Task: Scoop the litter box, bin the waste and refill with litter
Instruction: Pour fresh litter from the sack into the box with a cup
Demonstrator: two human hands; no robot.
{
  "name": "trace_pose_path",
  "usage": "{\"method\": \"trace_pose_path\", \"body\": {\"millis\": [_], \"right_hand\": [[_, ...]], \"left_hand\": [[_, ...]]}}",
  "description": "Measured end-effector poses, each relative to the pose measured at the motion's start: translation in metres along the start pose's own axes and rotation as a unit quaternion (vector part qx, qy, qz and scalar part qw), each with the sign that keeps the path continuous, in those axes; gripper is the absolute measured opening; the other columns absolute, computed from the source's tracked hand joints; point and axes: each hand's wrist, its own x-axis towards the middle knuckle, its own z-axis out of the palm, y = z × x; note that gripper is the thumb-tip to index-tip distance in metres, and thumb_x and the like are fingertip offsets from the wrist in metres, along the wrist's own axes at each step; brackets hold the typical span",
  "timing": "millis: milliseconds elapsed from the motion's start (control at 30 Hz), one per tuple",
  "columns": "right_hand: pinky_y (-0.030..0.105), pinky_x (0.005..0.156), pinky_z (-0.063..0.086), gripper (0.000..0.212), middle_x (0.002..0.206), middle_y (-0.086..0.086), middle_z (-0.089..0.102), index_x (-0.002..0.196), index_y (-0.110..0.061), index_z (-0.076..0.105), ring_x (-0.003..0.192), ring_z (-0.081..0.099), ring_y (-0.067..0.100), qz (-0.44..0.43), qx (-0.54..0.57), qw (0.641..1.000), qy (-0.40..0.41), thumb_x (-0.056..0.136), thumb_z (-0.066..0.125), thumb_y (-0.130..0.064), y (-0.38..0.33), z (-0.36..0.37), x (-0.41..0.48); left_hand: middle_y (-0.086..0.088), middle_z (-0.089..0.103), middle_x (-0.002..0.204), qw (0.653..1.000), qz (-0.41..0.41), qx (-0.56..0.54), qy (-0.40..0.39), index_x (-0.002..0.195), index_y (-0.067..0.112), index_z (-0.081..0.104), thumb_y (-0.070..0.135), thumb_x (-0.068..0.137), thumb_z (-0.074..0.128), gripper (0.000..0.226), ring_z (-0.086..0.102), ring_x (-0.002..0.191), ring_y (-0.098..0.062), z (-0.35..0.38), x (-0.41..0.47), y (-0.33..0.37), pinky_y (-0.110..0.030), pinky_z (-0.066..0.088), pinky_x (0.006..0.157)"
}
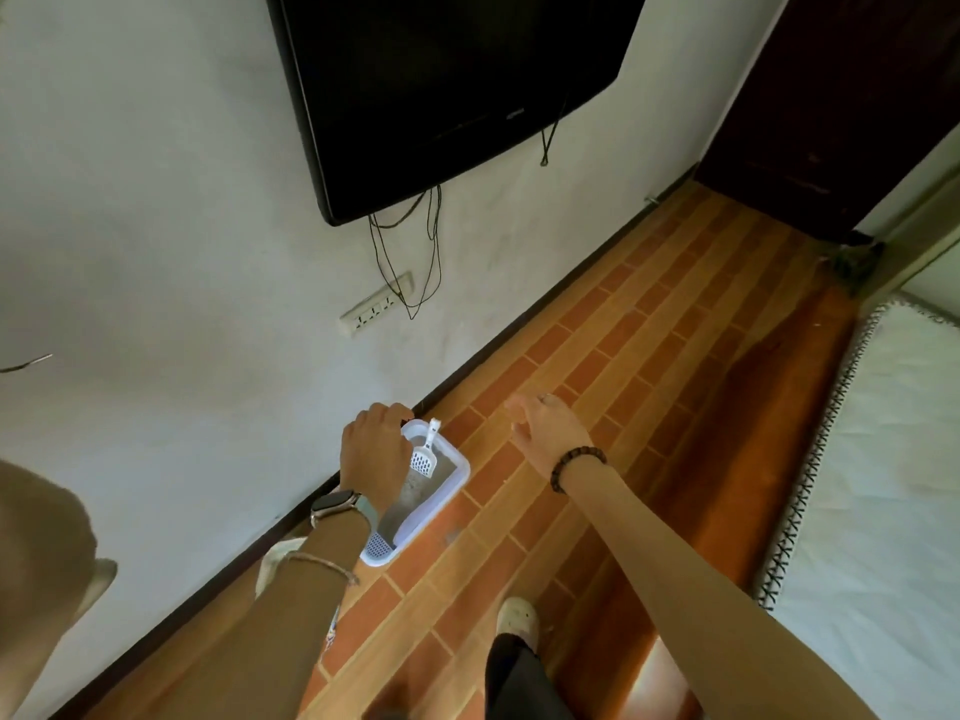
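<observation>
No legible text found; a small mark on the TV (457, 90) lower bezel is too blurred to read

Both arms bare, no sleeves. Left wrist: smartwatch (336, 500) with pale band, plus thin string bracelet (324, 562) further up the forearm. Right wrist: dark beaded bracelet (573, 463); ring (545, 398) on a finger. Dark trouser leg (519, 678), off-white shoes (515, 618).

Wall-mounted television (457, 90), dangling cables (410, 252)
</observation>
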Motion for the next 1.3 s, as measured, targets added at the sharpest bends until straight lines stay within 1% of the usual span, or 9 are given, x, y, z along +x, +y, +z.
{"method": "trace_pose_path", "body": {"millis": [133, 300, 433, 600, 733, 833, 1067, 1167, 1300], "right_hand": [[0.035, 0.091, 0.049, 0.029, 0.121, 0.005, 0.056, 0.125, -0.022, 0.05, 0.108, 0.055, 0.021, -0.057, -0.016, 0.998, -0.029, 0.096, 0.049, -0.022, 0.019, -0.007, 0.037], [0.032, 0.095, 0.049, 0.031, 0.124, 0.002, 0.056, 0.125, -0.021, 0.052, 0.114, 0.053, 0.018, -0.105, -0.013, 0.992, -0.064, 0.094, 0.053, -0.02, 0.016, 0.001, 0.08], [0.025, 0.087, 0.048, 0.03, 0.121, 0.003, 0.056, 0.126, -0.021, 0.052, 0.105, 0.057, 0.016, -0.152, -0.007, 0.983, -0.101, 0.095, 0.051, -0.02, -0.009, 0.016, 0.109], [0.032, 0.09, 0.051, 0.03, 0.122, 0.005, 0.055, 0.124, -0.021, 0.052, 0.104, 0.057, 0.019, -0.208, -0.013, 0.969, -0.132, 0.094, 0.05, -0.018, -0.055, 0.036, 0.138], [0.032, 0.092, 0.049, 0.031, 0.123, 0.005, 0.054, 0.125, -0.02, 0.051, 0.109, 0.054, 0.02, -0.254, -0.025, 0.954, -0.155, 0.094, 0.049, -0.017, -0.092, 0.048, 0.158], [0.034, 0.094, 0.048, 0.031, 0.124, 0.006, 0.053, 0.126, -0.019, 0.051, 0.109, 0.055, 0.02, -0.289, -0.034, 0.941, -0.17, 0.095, 0.049, -0.017, -0.115, 0.055, 0.172], [0.033, 0.095, 0.049, 0.031, 0.123, 0.004, 0.055, 0.125, -0.021, 0.051, 0.11, 0.056, 0.02, -0.368, -0.055, 0.905, -0.205, 0.094, 0.051, -0.019, -0.157, 0.076, 0.196], [0.032, 0.094, 0.049, 0.031, 0.123, 0.004, 0.055, 0.126, -0.02, 0.05, 0.11, 0.056, 0.02, -0.417, -0.064, 0.88, -0.22, 0.095, 0.051, -0.018, -0.173, 0.082, 0.209], [0.033, 0.093, 0.05, 0.031, 0.122, 0.006, 0.055, 0.125, -0.018, 0.051, 0.11, 0.055, 0.021, -0.481, -0.074, 0.838, -0.247, 0.095, 0.051, -0.018, -0.179, 0.091, 0.228]], "left_hand": [[-0.01, 0.065, 0.095, 0.998, -0.051, 0.001, 0.026, 0.104, 0.013, 0.067, -0.001, 0.078, 0.064, 0.03, 0.06, 0.086, -0.028, 0.014, 0.014, 0.014, -0.037, 0.046, 0.076], [-0.012, 0.064, 0.095, 0.99, -0.133, 0.004, 0.038, 0.102, 0.011, 0.067, -0.004, 0.074, 0.061, 0.032, 0.06, 0.087, -0.033, 0.019, 0.012, 0.005, -0.043, 0.047, 0.078], [-0.013, 0.065, 0.09, 0.978, -0.202, 0.007, 0.048, 0.096, 0.012, 0.069, -0.005, 0.068, 0.067, 0.032, 0.061, 0.081, -0.037, 0.019, 0.001, -0.022, -0.043, 0.049, 0.073], [-0.011, 0.064, 0.098, 0.965, -0.257, 0.013, 0.042, 0.102, 0.014, 0.067, 0.0, 0.075, 0.062, 0.031, 0.06, 0.091, -0.035, 0.012, -0.002, -0.056, -0.042, 0.045, 0.079], [-0.012, 0.064, 0.105, 0.952, -0.299, 0.001, 0.061, 0.106, 0.014, 0.066, 0.0, 0.076, 0.06, 0.034, 0.059, 0.097, -0.033, 0.003, 0.003, -0.08, -0.041, 0.044, 0.084], [-0.009, 0.063, 0.109, 0.939, -0.335, -0.005, 0.074, 0.11, 0.016, 0.065, 0.001, 0.078, 0.057, 0.036, 0.058, 0.1, -0.029, -0.004, 0.002, -0.095, -0.04, 0.044, 0.088], [-0.007, 0.063, 0.109, 0.905, -0.409, 0.014, 0.117, 0.111, 0.017, 0.064, 0.002, 0.083, 0.053, 0.033, 0.058, 0.098, -0.024, -0.01, -0.014, -0.111, -0.035, 0.044, 0.085], [-0.008, 0.063, 0.107, 0.883, -0.452, 0.022, 0.129, 0.111, 0.015, 0.063, 0.002, 0.082, 0.053, 0.033, 0.058, 0.097, -0.027, -0.008, -0.016, -0.11, -0.036, 0.043, 0.084], [-0.011, 0.063, 0.103, 0.843, -0.515, 0.023, 0.154, 0.106, 0.011, 0.064, 0.006, 0.08, 0.061, 0.027, 0.057, 0.095, -0.032, 0.013, -0.017, -0.1, -0.041, 0.043, 0.082]]}}
